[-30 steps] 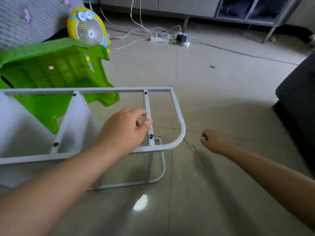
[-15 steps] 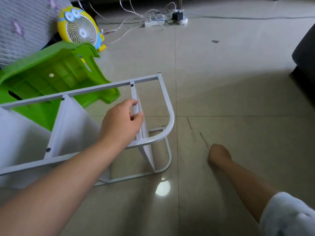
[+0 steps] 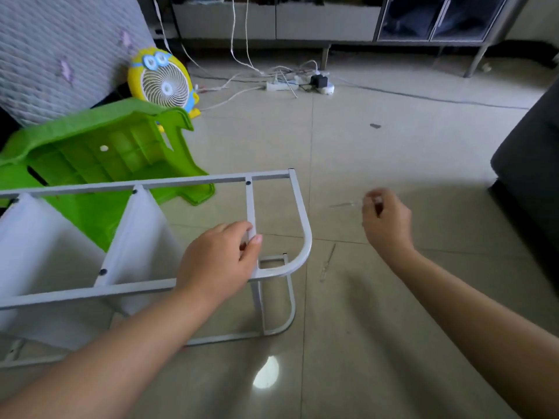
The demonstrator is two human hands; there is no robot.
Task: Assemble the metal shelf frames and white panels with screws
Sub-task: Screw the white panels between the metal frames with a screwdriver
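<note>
The grey metal shelf frame (image 3: 300, 211) lies on its side on the floor, with a second frame (image 3: 291, 309) below it. White panels (image 3: 142, 234) stand between the two frames, fixed with dark screws (image 3: 248, 182). My left hand (image 3: 220, 261) grips the frame's last crossbar (image 3: 250, 204) near the rounded corner. To the right of the frame, my right hand (image 3: 385, 220) is raised above the floor. It pinches a thin tool (image 3: 344, 204) that is blurred and points left.
Another thin metal piece (image 3: 328, 261) lies on the tiles right of the frame. An overturned green plastic stool (image 3: 99, 146) and a yellow fan (image 3: 163, 81) sit behind the shelf. A power strip with cables (image 3: 282, 85) lies further back. A dark sofa (image 3: 532, 164) stands at right.
My right hand reached down to the floor, picked up the thin tool and lifted it up beside the frame. My left hand kept its grip on the crossbar.
</note>
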